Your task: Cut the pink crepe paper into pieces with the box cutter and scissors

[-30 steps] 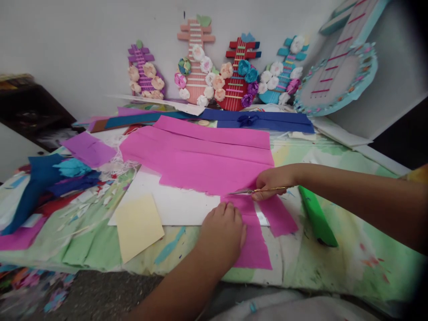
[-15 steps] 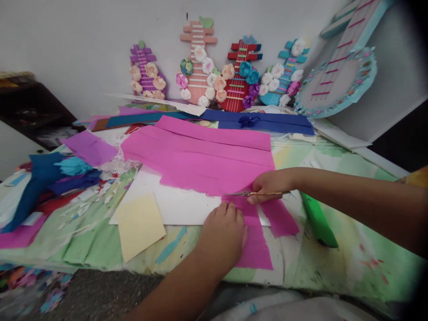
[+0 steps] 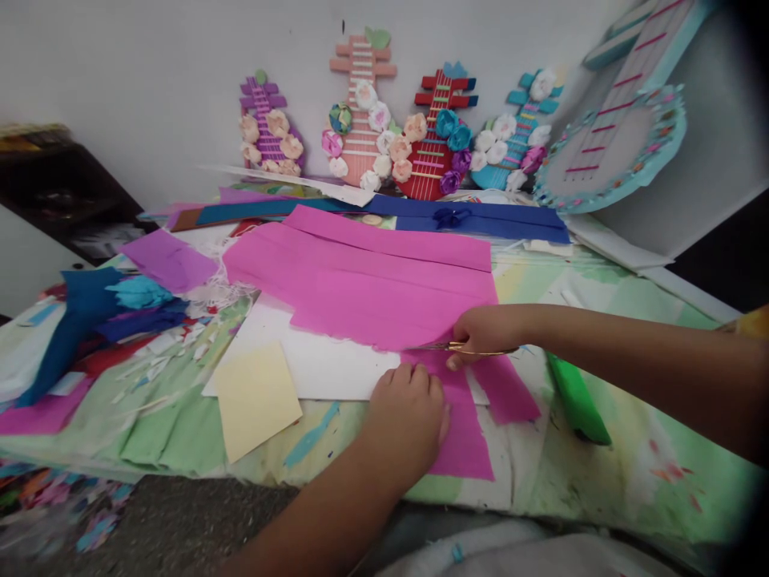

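A large sheet of pink crepe paper (image 3: 372,288) lies across the middle of the table. My right hand (image 3: 489,332) is closed on a pair of scissors (image 3: 449,347), the blades pointing left along the sheet's lower edge. Just in front, my left hand (image 3: 412,417) bears down on a pink crepe paper strip (image 3: 465,449), its fingers curled and close together below the blades. Another pink piece (image 3: 510,393) sticks out under the right wrist. Beneath the pink paper is a white board (image 3: 330,369).
A pale yellow paper square (image 3: 255,401) overlaps the board's left corner. Paper scraps and a teal crumpled piece (image 3: 141,292) are at left; a green roll (image 3: 580,401) is at right. Behind, several flower-decorated paper guitars (image 3: 360,120) lean on the wall beside blue strips (image 3: 481,218).
The whole view has shifted slightly. Both hands keep nearly the same places on the paper, and the scissors look slightly more closed or tilted.
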The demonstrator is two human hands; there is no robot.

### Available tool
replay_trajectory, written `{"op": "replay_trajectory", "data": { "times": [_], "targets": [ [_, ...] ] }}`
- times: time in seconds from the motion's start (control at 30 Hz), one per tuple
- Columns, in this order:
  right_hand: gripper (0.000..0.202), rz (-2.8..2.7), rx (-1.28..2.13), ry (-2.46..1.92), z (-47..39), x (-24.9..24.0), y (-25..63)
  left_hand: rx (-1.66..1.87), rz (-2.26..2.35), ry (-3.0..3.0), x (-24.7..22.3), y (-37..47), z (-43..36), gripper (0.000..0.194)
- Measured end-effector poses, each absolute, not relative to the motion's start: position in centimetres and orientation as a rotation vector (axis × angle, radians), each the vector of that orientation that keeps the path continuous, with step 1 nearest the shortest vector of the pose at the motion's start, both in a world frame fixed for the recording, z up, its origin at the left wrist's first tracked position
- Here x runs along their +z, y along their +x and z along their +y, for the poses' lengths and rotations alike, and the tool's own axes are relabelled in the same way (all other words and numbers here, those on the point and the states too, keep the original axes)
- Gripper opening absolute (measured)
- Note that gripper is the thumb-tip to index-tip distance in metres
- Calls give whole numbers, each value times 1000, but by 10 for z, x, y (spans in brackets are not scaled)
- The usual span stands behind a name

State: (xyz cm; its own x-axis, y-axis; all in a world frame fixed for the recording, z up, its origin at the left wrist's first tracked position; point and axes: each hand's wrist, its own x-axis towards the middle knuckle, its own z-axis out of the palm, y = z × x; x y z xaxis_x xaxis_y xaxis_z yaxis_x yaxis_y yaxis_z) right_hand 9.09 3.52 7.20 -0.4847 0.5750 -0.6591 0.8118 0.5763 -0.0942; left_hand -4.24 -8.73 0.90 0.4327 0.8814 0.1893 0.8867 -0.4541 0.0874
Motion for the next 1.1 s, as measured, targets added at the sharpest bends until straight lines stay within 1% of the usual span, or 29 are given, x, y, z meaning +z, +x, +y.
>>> {"op": "replay_trajectory", "data": {
  "times": [0.47,0.67,0.8,0.9,0.97,1.03,1.1],
  "targets": [
    [40,2391,-290,1074,36,65,93,-326,-1614,-2640,8,-44,-87,20],
    [50,2402,-363,1058,37,73,100,-296,-1617,-2635,10,-43,-87,21],
    [50,2349,-453,1219,36,89,120,-302,-1593,-2642,7,-42,-90,23],
    [48,2304,-539,1359,36,99,149,-349,-1561,-2626,3,-43,-100,32],
    [51,2276,-527,1489,38,99,172,-372,-1527,-2639,-1,-44,-112,42],
    [55,2212,-409,1662,42,94,194,-357,-1492,-2683,-4,-45,-126,58],
    [56,2136,-217,1800,48,85,211,-304,-1454,-2710,-8,-45,-140,71]
  ]
}}
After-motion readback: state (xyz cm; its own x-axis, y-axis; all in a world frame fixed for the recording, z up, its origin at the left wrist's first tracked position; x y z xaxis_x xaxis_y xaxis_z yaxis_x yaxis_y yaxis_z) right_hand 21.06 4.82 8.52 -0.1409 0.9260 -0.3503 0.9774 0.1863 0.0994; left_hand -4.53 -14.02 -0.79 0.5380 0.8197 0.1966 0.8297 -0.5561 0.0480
